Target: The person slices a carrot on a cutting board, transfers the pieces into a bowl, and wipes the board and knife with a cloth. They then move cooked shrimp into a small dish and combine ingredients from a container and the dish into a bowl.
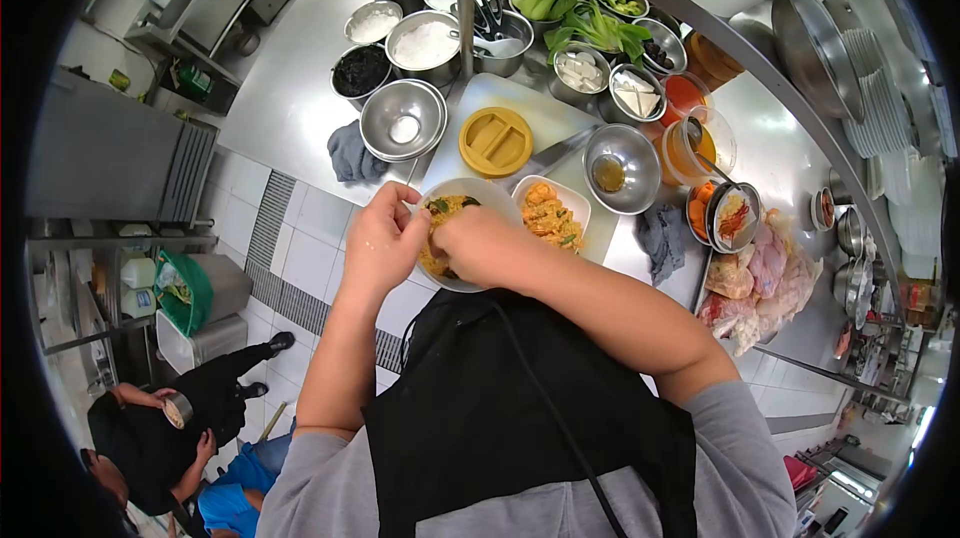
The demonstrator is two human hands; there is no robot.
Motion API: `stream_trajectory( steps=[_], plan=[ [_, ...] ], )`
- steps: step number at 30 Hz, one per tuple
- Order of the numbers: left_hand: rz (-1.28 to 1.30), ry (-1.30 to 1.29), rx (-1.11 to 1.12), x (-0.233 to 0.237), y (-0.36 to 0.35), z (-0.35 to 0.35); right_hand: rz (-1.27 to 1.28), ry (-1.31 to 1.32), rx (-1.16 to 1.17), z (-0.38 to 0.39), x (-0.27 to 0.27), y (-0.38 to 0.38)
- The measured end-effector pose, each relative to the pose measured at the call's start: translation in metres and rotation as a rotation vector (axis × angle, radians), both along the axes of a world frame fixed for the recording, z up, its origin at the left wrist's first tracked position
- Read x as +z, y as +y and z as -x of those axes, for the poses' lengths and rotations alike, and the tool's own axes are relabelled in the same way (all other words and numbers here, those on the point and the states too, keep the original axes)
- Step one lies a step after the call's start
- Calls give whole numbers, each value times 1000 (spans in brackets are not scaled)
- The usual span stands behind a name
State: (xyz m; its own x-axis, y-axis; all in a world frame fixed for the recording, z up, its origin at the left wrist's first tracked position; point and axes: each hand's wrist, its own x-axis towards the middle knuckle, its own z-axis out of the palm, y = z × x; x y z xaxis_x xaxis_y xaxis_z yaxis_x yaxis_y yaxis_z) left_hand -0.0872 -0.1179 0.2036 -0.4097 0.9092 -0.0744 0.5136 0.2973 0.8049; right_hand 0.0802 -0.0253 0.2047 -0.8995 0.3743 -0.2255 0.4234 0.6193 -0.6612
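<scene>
My left hand (385,240) grips the left rim of a whitish bowl (488,191) close to my apron, thumb toward the inside. In the bowl lies a yellow, crumbly food mixture (447,204) with dark green bits. My right hand (478,243) reaches down into it with fingers curled; the fingertips and whatever they hold are hidden. Just right of the bowl stands a white square dish (582,200) with orange-yellow food and shrimp-like pieces (545,213). Beyond, on a pale cutting board (500,93), sits a round mustard-yellow mold (495,142) with a raised bar, beside a broad knife blade (558,155).
Nested steel bowls (403,120), a grey cloth (355,153) and tubs of white powder (423,43) stand left. A steel bowl with sauce (622,170), orange liquid containers (683,98) and raw meat (765,278) lie right. A shelf post (465,8) rises ahead. A co-worker (150,428) stands lower left.
</scene>
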Motion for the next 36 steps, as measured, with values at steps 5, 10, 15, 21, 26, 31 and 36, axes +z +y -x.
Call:
stream_trajectory(
  steps=[5, 10, 15, 21, 26, 31, 36],
  plan=[
    [30, -4, 13, -8, -5, 10, 147, 187, -326, -64, 50, 31],
    [19, -124, 65, -24, -11, 22, 132, 0, -538, -121, -18, 46],
    [21, -65, 67, -22, -9, 19, -87, -97, -544, -118, -58, 55],
    [11, -113, 59, -30, -8, 18, -94, -63, -458, -108, -82, 82],
    [12, -141, 74, -31, -12, 19, -74, -114, -405, -125, -52, 72],
    [4, -144, 66, -35, -12, 21, 49, 97, -649, -137, -54, 55],
    [17, -137, 101, -30, -10, 20, -103, 239, -537, -103, -14, 38]
  ],
)
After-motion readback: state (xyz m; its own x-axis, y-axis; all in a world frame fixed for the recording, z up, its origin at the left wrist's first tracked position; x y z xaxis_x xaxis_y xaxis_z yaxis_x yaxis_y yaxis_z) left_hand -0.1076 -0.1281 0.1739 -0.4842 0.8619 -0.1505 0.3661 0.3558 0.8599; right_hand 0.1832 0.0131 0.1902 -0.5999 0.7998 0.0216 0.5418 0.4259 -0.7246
